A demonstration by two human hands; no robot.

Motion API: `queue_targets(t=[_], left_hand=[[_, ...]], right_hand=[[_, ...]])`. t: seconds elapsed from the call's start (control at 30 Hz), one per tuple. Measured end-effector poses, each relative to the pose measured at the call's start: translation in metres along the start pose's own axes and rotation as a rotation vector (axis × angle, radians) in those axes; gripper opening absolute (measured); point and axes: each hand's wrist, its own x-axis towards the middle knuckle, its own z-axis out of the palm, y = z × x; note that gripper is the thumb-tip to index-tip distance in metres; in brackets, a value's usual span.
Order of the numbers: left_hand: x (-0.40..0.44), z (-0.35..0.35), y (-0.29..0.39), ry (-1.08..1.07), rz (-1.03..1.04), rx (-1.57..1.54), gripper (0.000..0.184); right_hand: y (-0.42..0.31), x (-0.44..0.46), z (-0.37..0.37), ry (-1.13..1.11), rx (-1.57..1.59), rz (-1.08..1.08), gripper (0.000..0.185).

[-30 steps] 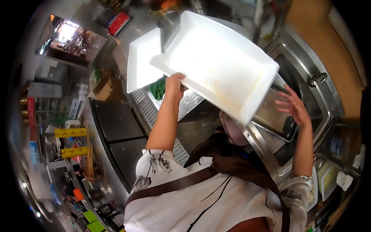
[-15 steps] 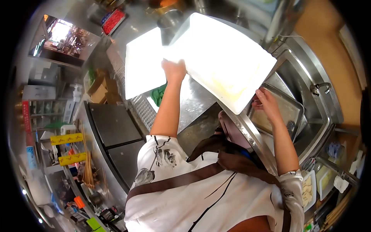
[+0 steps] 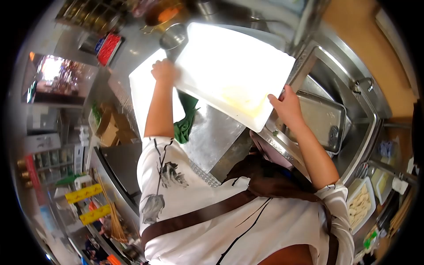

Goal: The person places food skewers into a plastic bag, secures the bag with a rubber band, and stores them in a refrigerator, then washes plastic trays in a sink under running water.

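Note:
A white rectangular tray (image 3: 234, 66) with a low rim and a yellowish stain near its lower end tilts over the steel counter's right side. My right hand (image 3: 287, 106) grips its lower right edge, thumb on the upper side. At the left edge my left hand (image 3: 164, 71) is closed against the rim; its fingertips are partly blurred and hidden. Beneath my left forearm lies a second flat white sheet or tray (image 3: 143, 88), washed out by glare. A crumpled green cloth (image 3: 187, 117) hangs beside it on the counter.
On the right is a steel sink (image 3: 357, 119) with a tap (image 3: 364, 84) and a metal pan (image 3: 316, 112) inside. Behind the tray stand a steel pot (image 3: 173, 36) and a pan with orange contents (image 3: 165, 15). A red-filled tray (image 3: 109, 48) sits at the back left.
The white tray has shifted left in view, uncovering the steel pot. My right hand has closed on its edge, where its fingers were looser before. My left hand has moved left.

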Motion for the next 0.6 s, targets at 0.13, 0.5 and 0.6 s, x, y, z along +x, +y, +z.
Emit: queue_targets(t=[0.13,0.5,0.6], left_hand=[[-0.002,-0.001,-0.003,0.039,0.076,-0.013,0.037],[-0.001,-0.010,-0.021,-0.140,0.179,0.010,0.041],[0.018,-0.014,-0.047,-0.245,0.248,-0.125,0.041]], right_hand=[[-0.012,0.004,0.001,0.080,-0.250,-0.023,0.031],[-0.015,0.017,-0.013,0.041,-0.440,-0.063,0.030],[-0.016,0.018,-0.015,0.060,-0.407,-0.054,0.032]])
